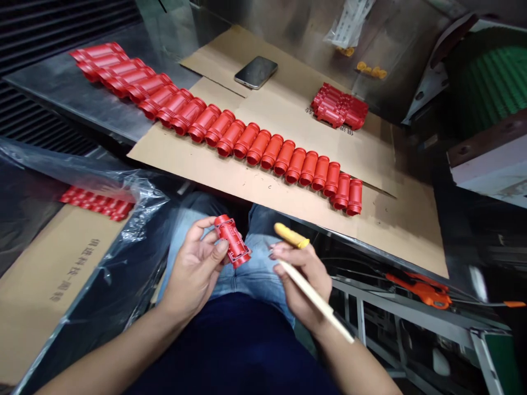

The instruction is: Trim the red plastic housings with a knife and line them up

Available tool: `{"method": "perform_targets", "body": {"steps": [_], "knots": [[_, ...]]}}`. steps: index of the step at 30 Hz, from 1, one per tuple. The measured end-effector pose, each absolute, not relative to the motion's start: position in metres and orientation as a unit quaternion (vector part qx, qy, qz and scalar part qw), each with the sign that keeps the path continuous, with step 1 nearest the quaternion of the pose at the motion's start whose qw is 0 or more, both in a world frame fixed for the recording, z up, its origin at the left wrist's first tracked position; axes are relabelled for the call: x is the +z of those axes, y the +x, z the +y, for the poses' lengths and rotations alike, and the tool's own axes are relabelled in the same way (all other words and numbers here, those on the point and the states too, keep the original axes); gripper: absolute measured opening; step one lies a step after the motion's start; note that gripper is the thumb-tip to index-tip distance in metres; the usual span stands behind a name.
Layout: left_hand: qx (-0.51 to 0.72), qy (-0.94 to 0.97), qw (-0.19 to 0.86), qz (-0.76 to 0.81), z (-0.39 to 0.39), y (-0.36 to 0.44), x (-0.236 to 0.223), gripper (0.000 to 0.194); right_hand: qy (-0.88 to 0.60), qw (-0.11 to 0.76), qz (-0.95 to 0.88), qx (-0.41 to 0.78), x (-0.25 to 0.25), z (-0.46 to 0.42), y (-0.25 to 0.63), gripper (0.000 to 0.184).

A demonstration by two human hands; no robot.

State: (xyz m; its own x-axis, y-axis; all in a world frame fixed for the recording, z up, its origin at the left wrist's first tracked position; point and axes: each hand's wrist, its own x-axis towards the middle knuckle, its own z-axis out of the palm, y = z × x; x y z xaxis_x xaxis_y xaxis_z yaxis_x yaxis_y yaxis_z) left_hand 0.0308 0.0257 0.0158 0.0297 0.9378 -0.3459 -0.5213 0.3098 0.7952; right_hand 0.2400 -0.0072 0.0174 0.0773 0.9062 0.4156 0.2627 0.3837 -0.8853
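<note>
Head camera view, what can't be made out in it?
All in the head view:
- Pale stick, tip: blurred, by the right hand's fingers.
- Print on plastic bag: too small.
- Red parts at left: partly veiled by plastic film.
- Green ribbed object: cut off by right edge.

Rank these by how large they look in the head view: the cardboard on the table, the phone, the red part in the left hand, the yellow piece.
1. Cardboard
2. Phone and red part: too alike to rank
3. Yellow piece
</note>
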Motion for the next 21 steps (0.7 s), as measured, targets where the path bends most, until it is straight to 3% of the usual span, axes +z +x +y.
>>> {"method": "perform_targets", "body": {"steps": [7,21], "knots": [[0.597,0.343,0.569,0.45,0.019,0.029,0.009,0.04,-0.403,0.523,-0.718,0.218,0.023,-0.01,0.231,0.03],[0.609,0.357,0.535,0.464,0.013,0.03,0.013,0.041,-0.407,0.513,-0.723,0.218,0.025,-0.012,0.229,0.038]]}}
